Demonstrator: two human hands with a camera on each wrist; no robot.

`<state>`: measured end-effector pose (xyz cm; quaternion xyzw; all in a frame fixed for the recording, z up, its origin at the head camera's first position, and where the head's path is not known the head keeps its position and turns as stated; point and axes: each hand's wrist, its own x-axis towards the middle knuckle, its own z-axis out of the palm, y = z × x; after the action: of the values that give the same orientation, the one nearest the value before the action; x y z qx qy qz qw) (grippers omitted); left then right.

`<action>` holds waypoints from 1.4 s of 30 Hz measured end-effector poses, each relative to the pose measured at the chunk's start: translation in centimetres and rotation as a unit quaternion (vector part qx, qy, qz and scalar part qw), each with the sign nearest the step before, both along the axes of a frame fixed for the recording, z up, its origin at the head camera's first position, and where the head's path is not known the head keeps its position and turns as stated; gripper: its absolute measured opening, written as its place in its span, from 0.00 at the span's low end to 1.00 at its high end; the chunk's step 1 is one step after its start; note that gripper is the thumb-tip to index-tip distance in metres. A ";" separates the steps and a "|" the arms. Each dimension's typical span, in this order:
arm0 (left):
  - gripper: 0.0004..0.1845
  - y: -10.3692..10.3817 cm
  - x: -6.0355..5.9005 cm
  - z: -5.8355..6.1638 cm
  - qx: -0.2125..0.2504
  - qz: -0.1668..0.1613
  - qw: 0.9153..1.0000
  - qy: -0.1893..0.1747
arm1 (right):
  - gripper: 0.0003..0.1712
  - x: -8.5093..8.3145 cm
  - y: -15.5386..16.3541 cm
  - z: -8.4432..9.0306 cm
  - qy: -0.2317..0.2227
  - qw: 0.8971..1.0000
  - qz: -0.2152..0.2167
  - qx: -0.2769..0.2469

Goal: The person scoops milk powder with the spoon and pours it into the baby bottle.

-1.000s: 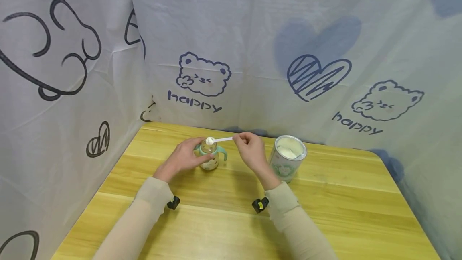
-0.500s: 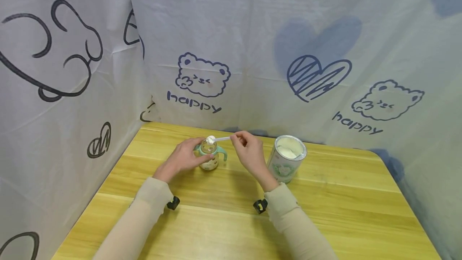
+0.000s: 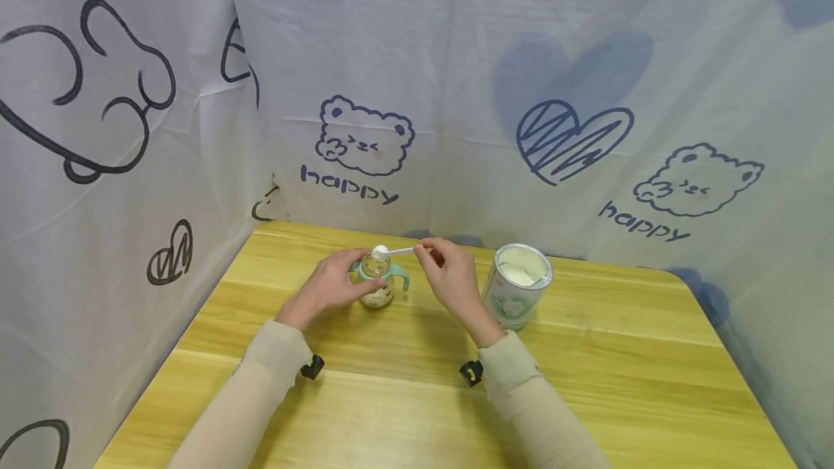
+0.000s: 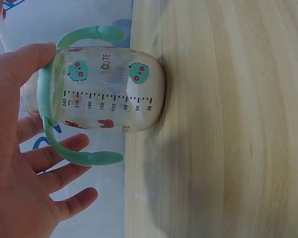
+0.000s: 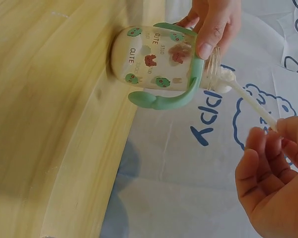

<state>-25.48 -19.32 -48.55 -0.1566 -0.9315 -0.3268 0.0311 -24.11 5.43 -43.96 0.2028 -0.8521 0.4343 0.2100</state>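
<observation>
A clear baby bottle (image 3: pixel 379 298) with green handles and printed animal faces stands upright on the table, with pale contents in its lower part. My left hand (image 3: pixel 331 282) grips it around the green collar, thumb on the near side; in the left wrist view the other fingers are spread. Between thumb and fingertips, my right hand (image 3: pixel 451 277) pinches the thin handle of a white measuring scoop (image 5: pixel 257 105). White powder (image 5: pixel 227 75) shows in the scoop's bowl, right at the bottle's open mouth.
Right of the bottle, behind my right wrist, stands an open formula can (image 3: pixel 510 307) with white powder inside. The wooden table (image 3: pixel 625 382) meets a printed cloth (image 3: pixel 469 93) at the back and left.
My right hand has shifted slightly to the left with the scoop, whose bowl stays over the bottle's mouth. The left hand, bottle and can have kept their places.
</observation>
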 end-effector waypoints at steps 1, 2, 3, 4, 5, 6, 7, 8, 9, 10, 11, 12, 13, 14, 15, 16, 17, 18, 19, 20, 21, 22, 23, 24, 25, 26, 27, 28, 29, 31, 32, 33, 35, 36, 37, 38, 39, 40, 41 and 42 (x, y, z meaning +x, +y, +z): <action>0.44 0.0 0.0 0.0 0.001 0.000 1.000 -0.001 | 0.12 0.0 0.0 0.0 0.002 1.000 0.000 0.003; 0.44 0.0 0.0 0.0 0.001 0.000 1.000 0.000 | 0.12 0.0 0.0 0.0 0.004 1.000 0.000 0.006; 0.44 0.0 0.0 0.0 0.001 0.000 1.000 0.001 | 0.12 0.1 0.0 0.0 0.007 1.000 0.001 0.009; 0.44 0.0 0.0 0.0 0.002 0.000 1.000 0.002 | 0.12 0.1 0.0 0.0 0.009 1.000 0.002 0.012; 0.44 0.0 0.0 -0.1 0.002 0.000 1.000 0.002 | 0.12 0.1 0.0 0.0 0.013 1.000 0.004 0.014; 0.44 0.0 0.0 -0.1 0.002 0.000 1.000 0.003 | 0.12 0.1 0.0 -0.1 0.016 1.000 0.006 0.018; 0.44 0.0 0.0 -0.1 0.003 -0.001 1.000 0.004 | 0.12 0.1 0.0 -0.1 0.019 1.000 0.008 0.021; 0.44 0.0 0.0 -0.1 0.003 -0.001 1.000 0.004 | 0.12 0.1 0.0 -0.1 0.023 0.999 0.010 0.024; 0.44 0.0 0.0 -0.1 0.003 0.000 1.000 0.004 | 0.12 0.1 0.1 -0.1 0.027 0.999 0.012 0.028; 0.45 0.0 0.0 -0.1 0.003 0.000 1.000 0.004 | 0.12 0.1 0.1 -0.1 0.032 0.999 0.013 0.032; 0.45 0.0 0.0 -0.1 0.003 0.001 1.000 0.003 | 0.12 0.1 0.1 -0.1 0.037 0.999 0.014 0.037; 0.45 0.1 0.0 -0.1 0.003 0.001 1.000 0.003 | 0.12 0.1 0.2 -0.1 0.041 0.998 0.015 0.040; 0.45 0.1 0.0 -0.1 0.002 0.001 1.000 0.002 | 0.12 0.1 0.2 -0.1 0.049 0.998 0.016 0.042; 0.45 0.1 0.0 -0.1 0.002 0.002 1.000 0.001 | 0.12 0.1 0.2 -0.2 0.056 0.997 0.017 0.045; 0.45 0.1 0.1 -0.1 0.002 0.002 1.000 0.001 | 0.11 0.1 0.3 -0.2 0.064 0.997 0.017 0.047; 0.45 0.1 0.1 -0.1 0.001 0.002 1.000 0.001 | 0.11 0.1 0.3 -0.3 0.072 0.996 0.019 0.049; 0.45 0.1 0.1 -0.1 0.001 0.002 1.000 0.001 | 0.10 0.1 0.4 -0.4 0.081 0.995 0.021 0.052; 0.45 0.1 0.1 0.0 0.001 0.002 1.000 0.001 | 0.10 0.1 0.4 -0.4 0.089 0.994 0.024 0.054; 0.45 0.1 0.1 0.0 0.000 0.002 1.000 0.002 | 0.09 0.0 0.5 -0.5 0.096 0.993 0.026 0.057; 0.45 0.1 0.1 0.0 0.000 0.001 1.000 0.002 | 0.09 0.0 0.5 -0.6 0.103 0.992 0.028 0.061; 0.45 0.1 0.1 0.0 -0.001 0.001 1.000 0.003 | 0.09 0.0 0.6 -0.6 0.110 0.991 0.030 0.066; 0.45 0.1 0.1 -0.1 -0.001 0.001 1.000 0.004 | 0.08 0.0 0.6 -0.7 0.117 0.990 0.032 0.069; 0.45 0.1 0.1 -0.1 0.000 0.000 1.000 0.004 | 0.08 0.0 0.6 -0.7 0.124 0.989 0.033 0.075; 0.45 0.1 0.0 -0.1 -0.001 0.000 1.000 0.005 | 0.08 0.0 0.6 -0.8 0.133 0.987 0.035 0.079; 0.45 0.1 0.0 -0.1 0.000 -0.001 1.000 0.006 | 0.07 0.0 0.7 -0.8 0.143 0.985 0.037 0.085; 0.45 0.0 0.0 -0.1 0.000 -0.001 1.000 0.007 | 0.07 0.0 0.7 -0.8 0.153 0.983 0.039 0.091; 0.45 0.1 0.0 -0.1 0.000 0.000 1.000 0.007 | 0.06 -0.1 0.7 -0.9 0.167 0.980 0.042 0.095; 0.45 0.1 0.1 -0.1 0.000 0.000 1.000 0.009 | 0.06 -0.1 0.8 -1.0 0.179 0.978 0.045 0.101; 0.45 0.1 0.1 -0.1 0.000 0.000 1.000 0.009 | 0.05 -0.1 0.8 -1.0 0.192 0.974 0.048 0.106; 0.45 0.1 0.1 0.0 0.000 0.002 1.000 0.009 | 0.05 -0.2 1.0 -1.2 0.214 0.968 0.055 0.116; 0.45 0.1 0.1 0.0 0.001 0.002 1.000 0.009 | 0.05 -0.2 1.0 -1.2 0.223 0.966 0.058 0.119; 0.46 0.1 0.2 0.0 0.001 0.002 1.000 0.009 | 0.05 -0.2 1.0 -1.3 0.231 0.964 0.060 0.121; 0.46 0.1 0.1 0.0 0.002 0.002 1.000 0.009 | 0.05 -0.2 1.1 -1.3 0.241 0.960 0.064 0.124; 0.46 0.1 0.1 0.0 0.002 0.002 1.000 0.009 | 0.05 -0.2 1.1 -1.3 0.246 0.959 0.064 0.125; 0.47 0.1 0.1 -0.1 0.003 0.002 1.000 0.009 | 0.05 -0.2 1.1 -1.3 0.251 0.958 0.065 0.125; 0.47 0.1 0.1 -0.1 0.003 0.001 1.000 0.009 | 0.05 -0.2 1.1 -1.3 0.256 0.956 0.066 0.125; 0.47 0.1 0.1 -0.1 0.003 0.001 1.000 0.009 | 0.05 -0.2 1.2 -1.4 0.261 0.955 0.066 0.125; 0.47 0.1 0.1 -0.1 0.003 0.001 1.000 0.008 | 0.05 -0.2 1.2 -1.4 0.265 0.954 0.066 0.125; 0.47 0.1 0.1 -0.1 0.003 0.001 1.000 0.008 | 0.05 -0.3 1.2 -1.5 0.268 0.953 0.066 0.125; 0.47 0.1 0.1 -0.1 0.004 0.001 1.000 0.007 | 0.05 -0.3 1.2 -1.5 0.271 0.952 0.066 0.125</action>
<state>-25.36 -19.22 -48.61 -0.1577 -0.9303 -0.3291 0.0382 -24.40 6.66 -45.47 0.3938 -0.7949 0.2662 0.3772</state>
